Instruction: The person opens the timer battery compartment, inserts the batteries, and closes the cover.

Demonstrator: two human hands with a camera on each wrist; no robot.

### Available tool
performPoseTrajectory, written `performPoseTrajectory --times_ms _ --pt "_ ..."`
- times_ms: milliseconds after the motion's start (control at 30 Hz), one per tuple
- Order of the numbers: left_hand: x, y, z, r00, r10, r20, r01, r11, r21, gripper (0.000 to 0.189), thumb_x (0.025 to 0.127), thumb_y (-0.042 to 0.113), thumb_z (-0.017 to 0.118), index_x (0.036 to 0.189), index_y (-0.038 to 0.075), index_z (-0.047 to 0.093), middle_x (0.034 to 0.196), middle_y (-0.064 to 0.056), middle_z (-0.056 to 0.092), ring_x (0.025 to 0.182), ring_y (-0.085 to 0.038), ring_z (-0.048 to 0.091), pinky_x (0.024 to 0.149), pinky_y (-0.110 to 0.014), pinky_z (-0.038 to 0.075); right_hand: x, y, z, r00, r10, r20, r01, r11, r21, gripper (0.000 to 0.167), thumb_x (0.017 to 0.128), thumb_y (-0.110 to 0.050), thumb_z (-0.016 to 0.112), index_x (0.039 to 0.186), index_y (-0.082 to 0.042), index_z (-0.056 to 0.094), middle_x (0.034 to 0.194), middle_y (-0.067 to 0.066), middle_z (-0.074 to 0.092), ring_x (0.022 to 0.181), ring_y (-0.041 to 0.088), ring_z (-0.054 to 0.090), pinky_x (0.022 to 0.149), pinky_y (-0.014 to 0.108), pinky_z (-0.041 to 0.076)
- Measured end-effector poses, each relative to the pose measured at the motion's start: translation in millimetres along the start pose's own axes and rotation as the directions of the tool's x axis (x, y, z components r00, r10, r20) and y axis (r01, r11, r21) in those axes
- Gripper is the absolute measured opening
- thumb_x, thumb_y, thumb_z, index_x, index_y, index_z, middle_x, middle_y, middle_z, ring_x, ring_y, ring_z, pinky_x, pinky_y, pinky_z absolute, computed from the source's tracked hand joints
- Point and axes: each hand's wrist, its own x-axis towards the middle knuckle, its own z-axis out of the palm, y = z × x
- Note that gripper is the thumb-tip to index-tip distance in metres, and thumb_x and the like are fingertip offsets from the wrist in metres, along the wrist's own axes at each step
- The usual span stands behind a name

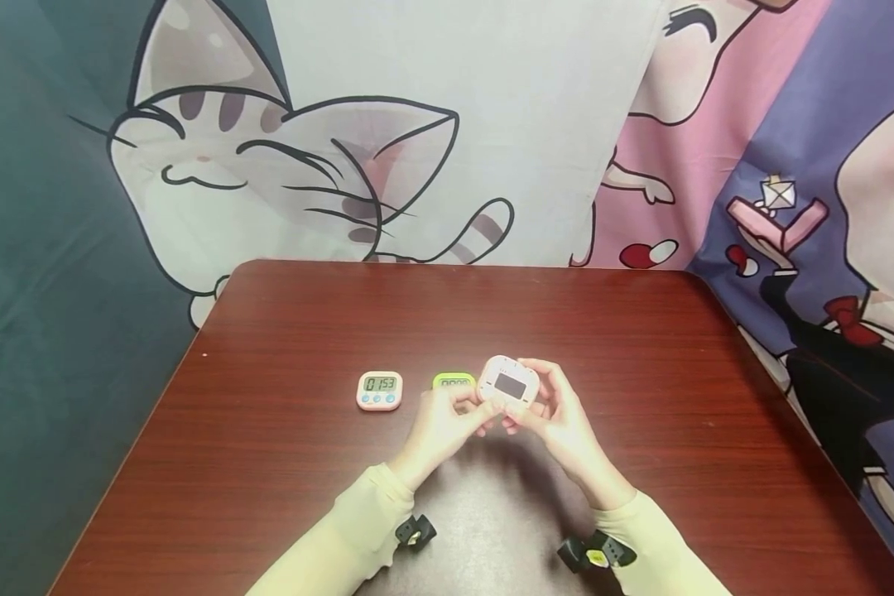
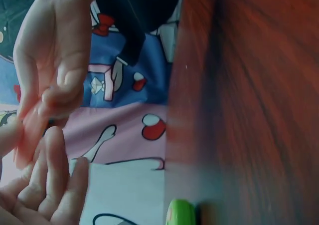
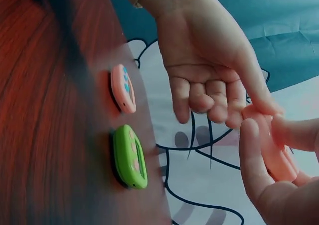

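Observation:
Both hands hold one pale pink digital timer (image 1: 501,366) above the table, a dark rectangular panel on the face turned toward the head camera. My left hand (image 1: 443,422) pinches its lower left side, thumb in front. At the right side and lower edge, my right hand (image 1: 562,426) grips it between thumb and fingers. The right wrist view shows the held timer (image 3: 274,155) edge-on between the fingertips. Just behind the left hand, a green timer (image 1: 454,378) sits on the table, partly hidden by that hand. Farther left lies another pale pink timer (image 1: 379,397) with blue buttons, reading 01 53.
The reddish-brown wooden table (image 1: 283,488) spreads out under both hands. A cartoon-printed cloth (image 1: 536,124) hangs behind its far edge. Each sleeve cuff carries a small black camera, the left one (image 1: 415,532) and the right one (image 1: 596,552).

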Motion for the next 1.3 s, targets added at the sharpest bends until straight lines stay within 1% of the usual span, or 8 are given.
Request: performPoseTrajectory --times_ms 133,233,367,467,567,933,1167,1300 --pt "2.9 -2.7 -3.3 0.999 0.046 0.012 -0.046 0.998 0.037 0.034 0.080 0.034 0.076 0.108 0.017 0.065 0.082 0.000 0.072 0.072 -0.010 0.068 0.065 -0.022 0.053 -0.8 -1 -4 0.998 -0.030 0.054 0.029 0.999 0.026 0.058 0.083 0.016 0.058 0.132 0.009 0.028 0.106 0.000 0.061 0.067 0.015 0.065 0.058 0.033 0.057" --pt "5.6 -6.8 -5.3 0.993 0.106 0.051 -0.103 0.993 -0.063 0.061 0.078 0.025 0.079 0.132 0.019 0.050 0.110 -0.004 0.069 0.093 -0.015 0.068 0.081 -0.031 0.055 -1.6 0 -5 0.994 -0.029 0.103 0.023 0.998 0.063 0.056 0.085 0.015 0.056 0.133 0.008 0.028 0.106 0.001 0.061 0.069 0.015 0.066 0.059 0.032 0.057" --pt "7.7 -10.3 -8.8 0.979 0.147 0.137 -0.125 0.979 -0.161 0.075 0.074 0.018 0.082 0.138 0.026 0.044 0.130 0.000 0.060 0.107 -0.017 0.063 0.090 -0.041 0.051 -1.8 1 -7 0.984 -0.012 0.177 -0.013 0.990 0.140 0.052 0.088 0.014 0.052 0.135 0.002 0.033 0.111 0.003 0.059 0.076 0.013 0.065 0.063 0.029 0.056" --pt "8.4 -11.7 -10.1 0.972 0.132 0.194 -0.100 0.981 -0.166 0.078 0.073 0.021 0.083 0.139 0.030 0.043 0.131 0.006 0.057 0.109 -0.015 0.061 0.092 -0.045 0.049 -1.4 1 -8 0.977 0.014 0.213 -0.054 0.981 0.184 0.052 0.090 0.012 0.050 0.137 -0.004 0.034 0.115 0.002 0.056 0.080 0.011 0.063 0.065 0.026 0.055" --pt "9.5 -12.4 -9.8 0.968 0.131 0.216 -0.092 0.979 -0.179 0.076 0.075 0.020 0.082 0.140 0.026 0.043 0.130 0.003 0.057 0.110 -0.017 0.061 0.093 -0.046 0.048 -0.7 1 -9 0.970 0.044 0.238 -0.093 0.976 0.196 0.053 0.092 0.010 0.048 0.139 -0.007 0.033 0.116 0.002 0.056 0.081 0.011 0.063 0.067 0.024 0.054" --pt "14.0 -16.2 -3.3 0.977 0.119 0.180 -0.089 0.982 -0.166 0.077 0.071 0.011 0.083 0.137 0.019 0.045 0.129 -0.001 0.057 0.107 -0.024 0.061 0.090 -0.041 0.049 3.0 3 -18 0.948 0.172 0.267 -0.208 0.972 0.113 0.063 0.095 0.002 0.050 0.149 -0.007 0.019 0.123 0.005 0.046 0.085 0.012 0.062 0.073 0.024 0.053" --pt "15.9 -17.6 -2.3 0.975 0.130 0.178 -0.108 0.986 -0.129 0.077 0.072 0.017 0.084 0.139 0.025 0.046 0.129 0.002 0.058 0.105 -0.023 0.061 0.087 -0.051 0.050 5.0 6 -23 0.949 0.174 0.263 -0.188 0.982 0.031 0.071 0.095 -0.002 0.052 0.152 -0.004 0.009 0.128 0.007 0.044 0.081 0.013 0.063 0.074 0.027 0.055" --pt "17.0 -16.9 -2.7 0.971 0.168 0.168 -0.154 0.984 -0.095 0.076 0.071 0.018 0.084 0.138 0.023 0.049 0.128 0.002 0.060 0.111 -0.018 0.058 0.094 -0.047 0.047 5.7 8 -26 0.938 0.201 0.283 -0.211 0.977 0.006 0.071 0.096 -0.002 0.050 0.152 -0.004 0.006 0.119 0.011 0.047 0.077 0.013 0.063 0.072 0.026 0.055"
